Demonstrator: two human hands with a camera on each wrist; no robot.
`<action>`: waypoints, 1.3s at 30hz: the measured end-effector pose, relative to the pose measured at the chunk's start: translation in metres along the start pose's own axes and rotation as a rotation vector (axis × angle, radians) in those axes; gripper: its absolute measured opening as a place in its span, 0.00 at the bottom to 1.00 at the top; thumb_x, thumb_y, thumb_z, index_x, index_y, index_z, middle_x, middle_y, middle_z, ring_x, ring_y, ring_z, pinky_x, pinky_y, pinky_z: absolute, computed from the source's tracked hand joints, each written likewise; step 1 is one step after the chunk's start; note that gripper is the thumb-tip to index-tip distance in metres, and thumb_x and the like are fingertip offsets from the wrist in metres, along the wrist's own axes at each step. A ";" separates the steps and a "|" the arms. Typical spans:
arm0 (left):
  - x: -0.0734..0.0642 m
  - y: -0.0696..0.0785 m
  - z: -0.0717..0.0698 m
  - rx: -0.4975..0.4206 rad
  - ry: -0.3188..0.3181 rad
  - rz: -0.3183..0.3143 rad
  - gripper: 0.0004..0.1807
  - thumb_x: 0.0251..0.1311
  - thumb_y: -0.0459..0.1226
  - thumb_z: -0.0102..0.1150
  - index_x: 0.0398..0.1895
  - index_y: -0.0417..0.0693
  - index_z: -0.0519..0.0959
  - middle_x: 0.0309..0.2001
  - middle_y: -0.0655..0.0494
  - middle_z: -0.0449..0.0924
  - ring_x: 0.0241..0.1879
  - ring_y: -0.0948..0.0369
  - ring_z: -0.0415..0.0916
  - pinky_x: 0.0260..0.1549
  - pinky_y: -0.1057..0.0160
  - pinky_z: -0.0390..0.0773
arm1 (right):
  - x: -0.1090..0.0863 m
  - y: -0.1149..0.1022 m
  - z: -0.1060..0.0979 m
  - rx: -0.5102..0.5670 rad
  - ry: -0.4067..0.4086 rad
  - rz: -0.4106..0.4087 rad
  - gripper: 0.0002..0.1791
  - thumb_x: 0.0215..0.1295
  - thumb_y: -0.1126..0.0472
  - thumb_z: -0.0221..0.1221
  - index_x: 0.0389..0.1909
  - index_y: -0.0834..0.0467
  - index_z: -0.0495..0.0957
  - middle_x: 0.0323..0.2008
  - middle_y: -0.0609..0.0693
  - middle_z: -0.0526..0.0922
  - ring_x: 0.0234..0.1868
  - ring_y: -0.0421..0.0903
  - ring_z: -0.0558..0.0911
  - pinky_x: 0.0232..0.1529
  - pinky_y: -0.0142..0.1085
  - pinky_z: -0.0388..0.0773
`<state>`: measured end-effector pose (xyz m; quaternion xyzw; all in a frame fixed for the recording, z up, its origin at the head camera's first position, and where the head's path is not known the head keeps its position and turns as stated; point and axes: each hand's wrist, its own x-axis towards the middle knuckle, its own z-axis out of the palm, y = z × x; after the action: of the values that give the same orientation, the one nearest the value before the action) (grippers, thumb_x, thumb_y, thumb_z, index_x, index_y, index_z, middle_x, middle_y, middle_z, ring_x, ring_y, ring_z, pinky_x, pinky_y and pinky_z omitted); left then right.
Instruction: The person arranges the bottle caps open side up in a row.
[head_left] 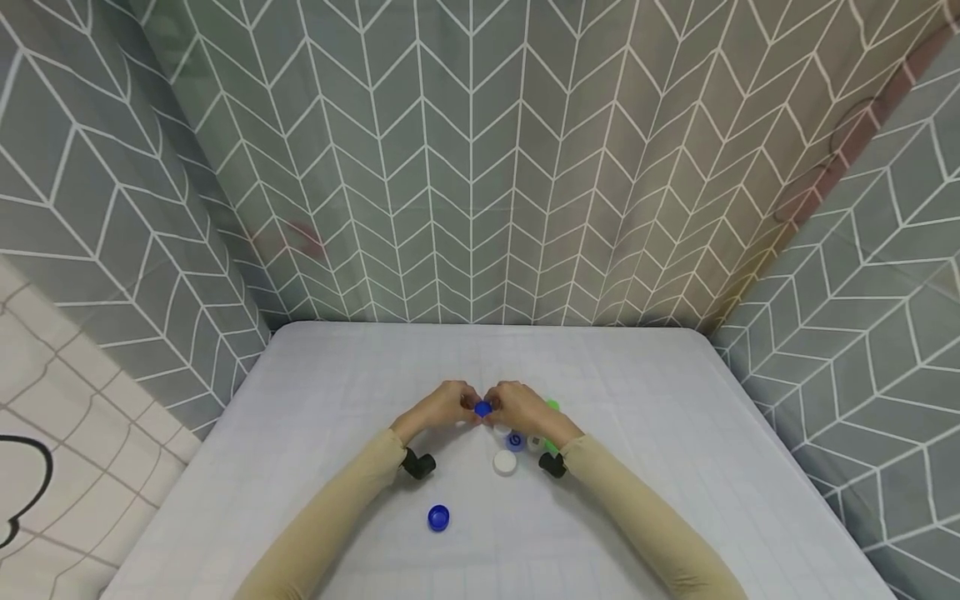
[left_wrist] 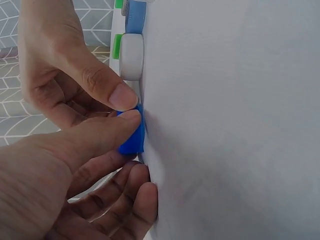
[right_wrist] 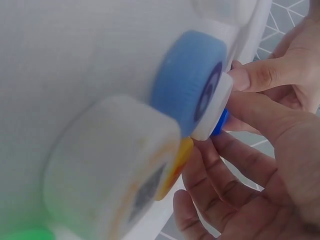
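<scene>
A grey chevron-patterned curtain point(head_left: 465, 167) rises behind the far edge and along both sides of the scene, with a pale tile-patterned surface point(head_left: 82, 417) to the left; before it stands a table point(head_left: 675, 467) with a white covering, and two beige sleeves point(head_left: 341, 504) reach over it from the near side, the hands meeting around its middle. The left hand point(head_left: 441, 403) and the right hand point(head_left: 517, 403) face each other, each pinching the same dark blue bottle cap point(head_left: 483, 409) between thumb and finger from its own side, their remaining fingers loosely bent; whether the cap touches the table I cannot tell. A black wrist device point(head_left: 420, 465) sits at the left wrist and a matching one at the right. The other caps are small: a white cap point(head_left: 505, 462) lies nearer than the right hand, a light blue cap point(head_left: 514, 441) with a dark emblem just beyond it, a white cap with a dark mark point(head_left: 535, 443) to the right of that, and green caps point(head_left: 552, 405) show partly behind the right hand and wrist. A second dark blue cap point(head_left: 438, 517) lies alone on the near left, well apart from the cluster, and a yellow cap point(right_wrist: 175, 170) shows in part beside the light blue one in the right wrist view
</scene>
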<state>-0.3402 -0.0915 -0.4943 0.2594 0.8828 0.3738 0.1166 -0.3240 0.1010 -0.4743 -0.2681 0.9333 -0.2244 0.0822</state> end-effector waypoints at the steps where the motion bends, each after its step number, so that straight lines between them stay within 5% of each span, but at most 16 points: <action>1: -0.001 0.000 0.000 -0.005 -0.002 0.004 0.12 0.51 0.33 0.71 0.39 0.39 0.83 0.36 0.52 0.80 0.34 0.63 0.75 0.35 0.68 0.76 | 0.000 0.000 0.000 -0.003 0.001 -0.001 0.18 0.58 0.55 0.67 0.47 0.60 0.82 0.35 0.48 0.82 0.34 0.40 0.77 0.38 0.35 0.75; 10: -0.002 0.002 -0.004 -0.042 -0.006 0.017 0.11 0.51 0.32 0.70 0.37 0.41 0.80 0.33 0.53 0.81 0.32 0.64 0.76 0.31 0.69 0.75 | -0.002 -0.003 -0.005 -0.013 0.029 -0.030 0.20 0.57 0.55 0.68 0.48 0.60 0.81 0.36 0.49 0.84 0.34 0.40 0.79 0.40 0.35 0.76; 23: -0.004 0.003 -0.007 -0.105 -0.001 0.009 0.16 0.54 0.33 0.68 0.44 0.40 0.75 0.38 0.51 0.83 0.38 0.61 0.79 0.40 0.63 0.78 | -0.004 0.002 -0.007 0.052 0.050 -0.083 0.18 0.59 0.58 0.66 0.49 0.60 0.79 0.36 0.48 0.85 0.36 0.40 0.81 0.38 0.31 0.77; 39: -0.008 0.002 -0.003 -0.199 0.021 -0.022 0.13 0.53 0.31 0.67 0.40 0.38 0.76 0.32 0.51 0.84 0.30 0.64 0.79 0.32 0.68 0.76 | -0.011 -0.003 -0.010 0.127 0.053 -0.068 0.17 0.65 0.60 0.61 0.53 0.62 0.80 0.37 0.47 0.84 0.32 0.38 0.76 0.30 0.28 0.73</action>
<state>-0.3339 -0.0959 -0.4908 0.2329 0.8452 0.4612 0.1367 -0.3156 0.1085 -0.4639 -0.2876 0.9094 -0.2930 0.0668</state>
